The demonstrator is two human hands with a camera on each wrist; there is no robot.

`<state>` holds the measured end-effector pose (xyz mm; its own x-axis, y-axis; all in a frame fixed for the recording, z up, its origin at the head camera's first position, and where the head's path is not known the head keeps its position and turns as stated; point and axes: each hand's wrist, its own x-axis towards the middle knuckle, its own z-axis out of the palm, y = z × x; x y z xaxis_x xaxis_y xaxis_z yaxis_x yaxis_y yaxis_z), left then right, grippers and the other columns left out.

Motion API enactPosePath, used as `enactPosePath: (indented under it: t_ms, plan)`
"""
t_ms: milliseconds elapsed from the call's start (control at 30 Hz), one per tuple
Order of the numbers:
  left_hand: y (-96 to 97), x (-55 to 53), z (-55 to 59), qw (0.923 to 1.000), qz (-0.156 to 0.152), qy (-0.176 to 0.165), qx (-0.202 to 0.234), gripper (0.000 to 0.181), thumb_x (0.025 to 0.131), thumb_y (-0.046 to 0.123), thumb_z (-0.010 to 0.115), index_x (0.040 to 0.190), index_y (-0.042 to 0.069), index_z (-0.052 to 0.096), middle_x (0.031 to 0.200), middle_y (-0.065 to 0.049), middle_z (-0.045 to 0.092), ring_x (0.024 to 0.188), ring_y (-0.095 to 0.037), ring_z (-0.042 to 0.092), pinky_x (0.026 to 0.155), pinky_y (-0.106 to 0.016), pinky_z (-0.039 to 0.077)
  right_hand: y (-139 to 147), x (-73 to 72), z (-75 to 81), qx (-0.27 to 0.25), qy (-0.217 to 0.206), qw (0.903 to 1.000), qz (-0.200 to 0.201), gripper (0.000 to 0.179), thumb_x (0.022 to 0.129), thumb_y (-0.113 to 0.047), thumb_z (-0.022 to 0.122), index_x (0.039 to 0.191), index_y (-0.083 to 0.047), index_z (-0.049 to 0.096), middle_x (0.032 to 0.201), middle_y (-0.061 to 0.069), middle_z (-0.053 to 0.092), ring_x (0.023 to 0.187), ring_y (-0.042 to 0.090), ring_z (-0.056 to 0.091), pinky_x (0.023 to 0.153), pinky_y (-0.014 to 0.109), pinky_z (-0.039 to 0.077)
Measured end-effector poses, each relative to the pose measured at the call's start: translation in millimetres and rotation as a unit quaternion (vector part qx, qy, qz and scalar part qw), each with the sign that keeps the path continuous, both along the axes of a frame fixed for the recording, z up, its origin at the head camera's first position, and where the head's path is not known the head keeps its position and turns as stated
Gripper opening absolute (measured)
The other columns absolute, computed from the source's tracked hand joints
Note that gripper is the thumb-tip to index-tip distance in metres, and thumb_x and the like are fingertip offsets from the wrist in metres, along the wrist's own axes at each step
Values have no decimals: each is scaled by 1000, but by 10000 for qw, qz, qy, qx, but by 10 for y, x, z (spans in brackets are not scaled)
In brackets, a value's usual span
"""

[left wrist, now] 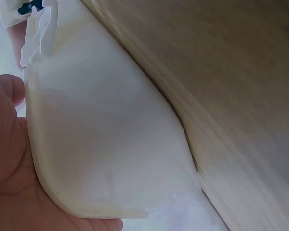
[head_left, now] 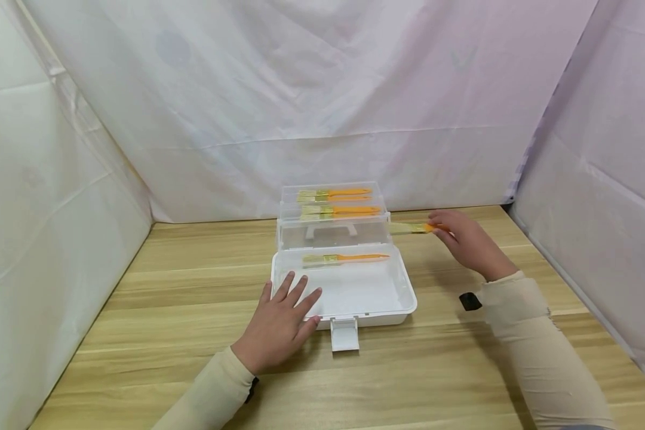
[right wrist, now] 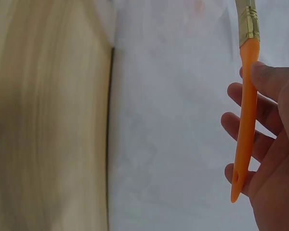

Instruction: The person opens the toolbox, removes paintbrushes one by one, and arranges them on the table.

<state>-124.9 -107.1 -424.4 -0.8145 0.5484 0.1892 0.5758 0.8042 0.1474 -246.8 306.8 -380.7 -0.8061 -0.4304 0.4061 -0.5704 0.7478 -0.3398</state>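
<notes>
With thumb and fingers, my right hand pinches the orange handle of a flat paintbrush. This brush is raised at the right of the box, its pale bristles pointing left toward the lid's hinge side. Spread fingers of my left hand rest over the front left corner of a white plastic box. In the left wrist view the palm lies against the rim of that box. Inside the box, near its back wall, lies another paintbrush with its handle to the right.
Behind the box its clear lid is folded back, with several orange-handled paintbrushes on it. A white latch hangs from the front rim. White cloth walls the wooden table at the back and sides.
</notes>
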Motion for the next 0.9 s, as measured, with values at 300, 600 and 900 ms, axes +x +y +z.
enactPosePath:
  t_ms: [300,600,900]
  plan:
    - [-3,7,-7,10000,2,36,-44,52,105,47,39,148,20,51,154,-15,41,147,-39,23,108,-70,20,305,-189,-230,66,-425,9989,-200,21,98,0,59,117,6,63,124,27,59,117,46,52,96,62,39]
    - [-17,11,-11,9999,30,60,-104,53,105,49,36,148,20,50,153,-14,41,147,-38,23,107,-70,21,478,-533,-526,342,-1090,9929,-320,19,100,-1,55,115,8,64,118,29,62,114,46,55,97,60,40]
    - [1,4,1,10000,-6,72,-56,52,105,48,37,148,20,50,153,-14,41,147,-38,24,107,-70,21,589,-763,-672,483,-1324,9891,-426,20,101,-7,55,111,7,66,114,28,64,109,46,58,94,60,42]
